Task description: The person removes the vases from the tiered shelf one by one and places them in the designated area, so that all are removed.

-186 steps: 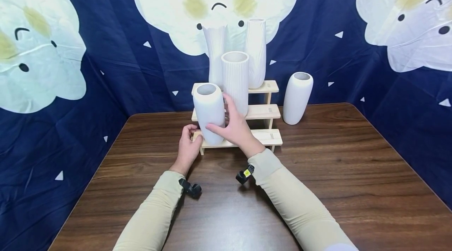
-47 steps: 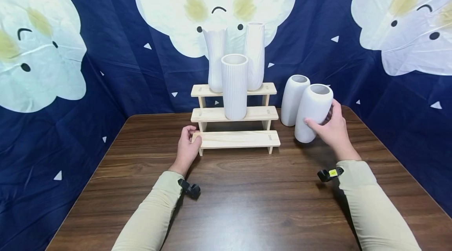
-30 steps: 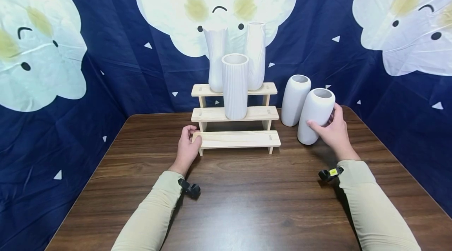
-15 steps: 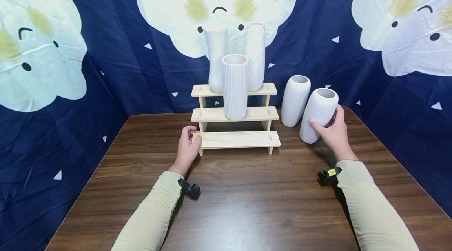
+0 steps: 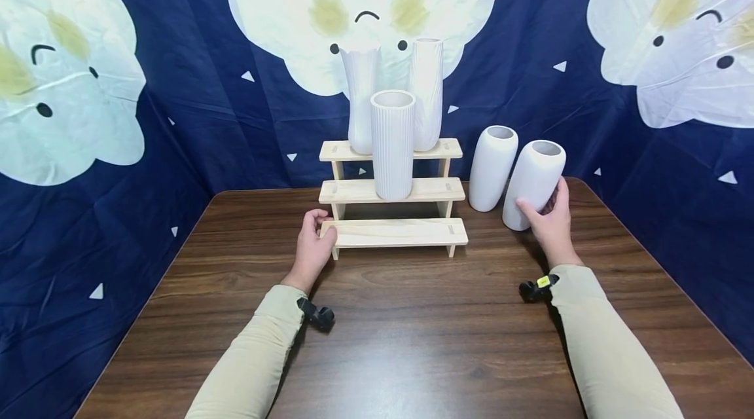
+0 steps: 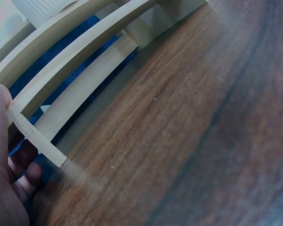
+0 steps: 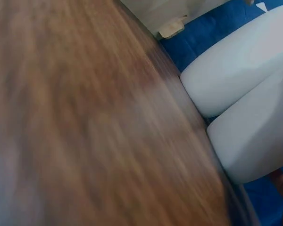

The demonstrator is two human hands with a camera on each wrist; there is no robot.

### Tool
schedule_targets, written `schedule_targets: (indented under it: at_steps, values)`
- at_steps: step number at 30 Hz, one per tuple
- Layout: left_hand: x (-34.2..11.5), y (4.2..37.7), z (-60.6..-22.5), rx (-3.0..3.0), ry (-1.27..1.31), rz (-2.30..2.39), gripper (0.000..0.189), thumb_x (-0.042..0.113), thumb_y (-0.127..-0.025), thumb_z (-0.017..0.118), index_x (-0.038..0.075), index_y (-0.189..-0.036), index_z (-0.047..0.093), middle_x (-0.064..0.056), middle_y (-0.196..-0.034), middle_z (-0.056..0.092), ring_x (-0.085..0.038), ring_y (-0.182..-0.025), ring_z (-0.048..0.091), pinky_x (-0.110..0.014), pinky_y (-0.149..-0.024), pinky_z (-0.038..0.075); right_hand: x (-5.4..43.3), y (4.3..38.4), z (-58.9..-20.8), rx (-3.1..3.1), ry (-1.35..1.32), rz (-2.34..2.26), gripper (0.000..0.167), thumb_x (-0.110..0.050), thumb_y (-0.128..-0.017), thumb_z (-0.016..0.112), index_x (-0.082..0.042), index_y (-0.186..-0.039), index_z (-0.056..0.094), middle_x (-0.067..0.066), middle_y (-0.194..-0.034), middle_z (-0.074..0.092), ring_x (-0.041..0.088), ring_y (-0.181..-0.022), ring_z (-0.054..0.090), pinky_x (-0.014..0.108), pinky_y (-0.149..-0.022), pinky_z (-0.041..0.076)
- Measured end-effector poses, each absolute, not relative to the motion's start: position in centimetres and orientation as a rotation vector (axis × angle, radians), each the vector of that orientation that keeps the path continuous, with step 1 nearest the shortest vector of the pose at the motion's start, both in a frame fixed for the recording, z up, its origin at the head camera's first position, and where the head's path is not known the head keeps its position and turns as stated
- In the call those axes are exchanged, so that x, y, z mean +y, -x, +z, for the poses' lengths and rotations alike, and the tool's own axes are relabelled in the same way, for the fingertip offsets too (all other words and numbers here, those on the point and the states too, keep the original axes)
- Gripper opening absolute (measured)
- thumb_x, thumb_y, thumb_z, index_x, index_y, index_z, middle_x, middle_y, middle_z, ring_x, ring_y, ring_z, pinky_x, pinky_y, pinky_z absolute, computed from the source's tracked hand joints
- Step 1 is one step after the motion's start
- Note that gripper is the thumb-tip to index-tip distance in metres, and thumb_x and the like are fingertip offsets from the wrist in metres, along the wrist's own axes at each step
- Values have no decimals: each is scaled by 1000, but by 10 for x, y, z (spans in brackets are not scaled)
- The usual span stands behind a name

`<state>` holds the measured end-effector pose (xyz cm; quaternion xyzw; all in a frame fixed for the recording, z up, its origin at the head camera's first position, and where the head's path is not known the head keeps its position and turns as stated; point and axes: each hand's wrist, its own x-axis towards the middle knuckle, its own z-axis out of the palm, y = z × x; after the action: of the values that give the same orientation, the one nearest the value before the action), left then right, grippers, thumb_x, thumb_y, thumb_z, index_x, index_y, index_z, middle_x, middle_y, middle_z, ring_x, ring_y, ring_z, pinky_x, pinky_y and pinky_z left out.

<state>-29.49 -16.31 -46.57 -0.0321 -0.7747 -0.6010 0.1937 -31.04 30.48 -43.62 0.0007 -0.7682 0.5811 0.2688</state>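
Note:
My right hand [image 5: 552, 226] grips a smooth white vase [image 5: 533, 180], with the thumb on its near side and the other fingers partly hidden behind it. This vase stands slightly tilted beside a matching smooth vase [image 5: 491, 167], right of the stand. Whether its base touches the table is hard to tell. My left hand [image 5: 313, 242] holds the left end of the three-tier wooden stand [image 5: 394, 232], thumb on the lowest board. In the left wrist view, curled fingertips [image 6: 34, 173] show beside the stand's leg.
A ribbed white vase [image 5: 393, 150] occupies the middle tier. On the top tier are two taller white vases, a flared one [image 5: 360, 98] and a wavy one [image 5: 428, 98]. Dark blue cloth [image 5: 253, 137] with cloud prints hangs behind the brown wooden table [image 5: 377, 340].
The smooth vase in my right hand has gone from the lowest tier to the right of the stand, then slightly farther back. My left hand has kept its place.

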Motion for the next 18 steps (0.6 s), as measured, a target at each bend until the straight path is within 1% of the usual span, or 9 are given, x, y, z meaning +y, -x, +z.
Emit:
schedule_targets:
  at_steps: [4,5,7,11,14,18]
  values:
    - [-163,295,-466,-2183,80,-1678,36,0,-89,57,-1,-124,50,-20,-117,65,-20,-88,58,-20,-74,42,299,308,-433,-2074,-18,1615,89,-8,-90,72,-15,-160,18,20,-158,32,28,-147,31,42,-120,23]
    - [-165,299,-471,-2178,82,-1674,36,1,-88,58,1,-124,51,-18,-116,65,-17,-87,58,-20,-73,42,300,313,-436,-2071,-20,1624,89,-7,-91,72,-16,-160,17,19,-159,32,28,-147,30,42,-120,23]
    - [-165,299,-471,-2176,79,-1670,36,1,-88,58,0,-123,51,-18,-115,65,-16,-87,58,-21,-74,42,304,324,-445,-2066,-4,1629,88,-8,-92,70,-19,-161,15,16,-161,30,26,-149,28,41,-121,21]
    - [-165,301,-471,-2168,89,-1678,37,1,-87,58,0,-123,50,-18,-115,65,-20,-91,58,-22,-76,42,309,342,-459,-2082,90,1635,90,-14,-96,67,-27,-163,7,10,-166,22,20,-151,22,36,-121,20]
    - [-165,301,-471,-2167,89,-1685,36,1,-88,58,0,-123,50,-18,-115,64,-21,-92,58,-22,-76,42,309,347,-464,-2111,176,1621,90,-19,-97,66,-30,-163,5,12,-165,24,22,-150,26,39,-120,25]
    - [-165,300,-471,-2178,80,-1676,36,0,-88,58,0,-124,50,-18,-115,65,-17,-91,58,-21,-76,42,309,352,-468,-2120,218,1591,88,-21,-98,65,-28,-163,7,16,-161,31,27,-145,34,43,-117,31]
